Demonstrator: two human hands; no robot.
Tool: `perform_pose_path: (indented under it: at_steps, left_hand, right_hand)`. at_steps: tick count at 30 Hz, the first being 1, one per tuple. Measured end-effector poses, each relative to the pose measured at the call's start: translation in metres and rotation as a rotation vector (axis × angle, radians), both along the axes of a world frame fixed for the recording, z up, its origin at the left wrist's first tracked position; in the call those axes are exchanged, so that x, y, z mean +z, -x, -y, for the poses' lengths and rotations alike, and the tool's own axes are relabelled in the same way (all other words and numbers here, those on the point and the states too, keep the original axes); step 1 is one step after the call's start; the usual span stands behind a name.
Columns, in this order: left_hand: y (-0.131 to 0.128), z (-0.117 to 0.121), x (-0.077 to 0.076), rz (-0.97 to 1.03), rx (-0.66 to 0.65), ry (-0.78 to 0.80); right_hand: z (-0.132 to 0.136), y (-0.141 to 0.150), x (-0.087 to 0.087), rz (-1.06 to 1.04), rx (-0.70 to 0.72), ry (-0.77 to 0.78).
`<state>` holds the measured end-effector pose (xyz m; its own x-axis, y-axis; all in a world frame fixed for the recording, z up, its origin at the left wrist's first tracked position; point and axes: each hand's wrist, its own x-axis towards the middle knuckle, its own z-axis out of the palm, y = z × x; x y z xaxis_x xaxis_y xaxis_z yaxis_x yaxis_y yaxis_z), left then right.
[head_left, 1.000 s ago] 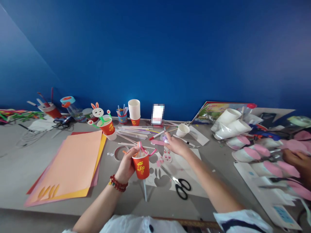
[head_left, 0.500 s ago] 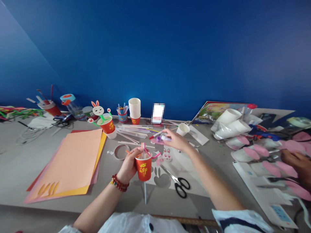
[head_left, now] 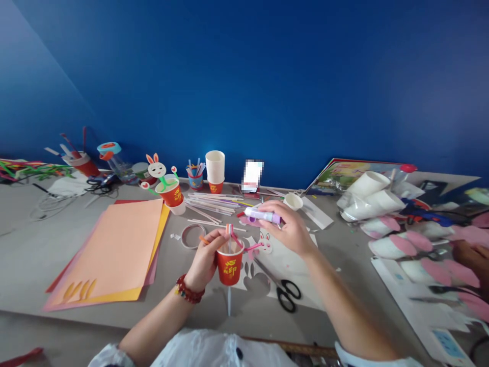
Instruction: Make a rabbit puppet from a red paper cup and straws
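Holding a red cup (head_left: 229,271) and a purple-and-white tube (head_left: 263,214)
The left hand (head_left: 204,255), half-curled, grips the cup's ten-o'clock side; the right hand (head_left: 291,226) closes around the tube at the cup's one o'clock.

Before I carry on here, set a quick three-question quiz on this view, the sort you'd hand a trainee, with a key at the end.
1. Fill in the blank: the red cup nearest the person's shirt is held in the ____ hand.
2. True or false: the black-handled scissors lie to the right of that cup, with neither hand on them.
3. Multiple choice: what do the fingers of the right hand hold?
A) a ring of tape
B) a purple-and-white stick
C) a folded sheet of orange paper

Key:
1. Left; the left hand grips it.
2. True.
3. B.
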<state>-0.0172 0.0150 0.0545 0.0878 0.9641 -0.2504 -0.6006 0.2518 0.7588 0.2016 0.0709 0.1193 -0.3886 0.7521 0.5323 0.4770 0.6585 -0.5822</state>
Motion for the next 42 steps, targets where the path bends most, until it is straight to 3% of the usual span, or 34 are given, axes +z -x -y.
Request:
perform_pose_path:
  at_steps: [4,8,11,15,21,26,34,42]
  left_hand:
    - [0.000,0.004,0.012,-0.106,0.050,-0.117]
    - [0.000,0.009,0.021,-0.204,0.081,-0.194]
    - [-0.001,0.013,0.026,-0.290,0.079,-0.236]
    - [-0.002,0.016,0.034,-0.394,0.117,-0.317]
    - [-0.004,0.018,0.044,-0.526,0.152,-0.426]
    - [-0.005,0.020,0.047,-0.498,0.171,-0.421]
    - [-0.004,0.018,0.041,-0.443,0.130,-0.356]
    - [-0.005,0.018,0.038,-0.520,0.139,-0.452]
  right_hand:
    - [0.024,0.012,0.018,-0.263,-0.040,0.050]
    - [0.041,0.024,0.027,-0.313,-0.045,-0.120]
    - [0.053,0.034,0.026,-0.339,-0.070,-0.207]
    - [0.068,0.044,0.018,-0.349,0.004,-0.272]
    - [0.073,0.053,0.012,-0.308,0.044,-0.378]
    - [0.072,0.052,0.011,-0.212,0.006,-0.450]
    - [0.072,0.055,0.009,-0.254,0.030,-0.422]
    - [0.072,0.058,0.009,-0.322,0.023,-0.368]
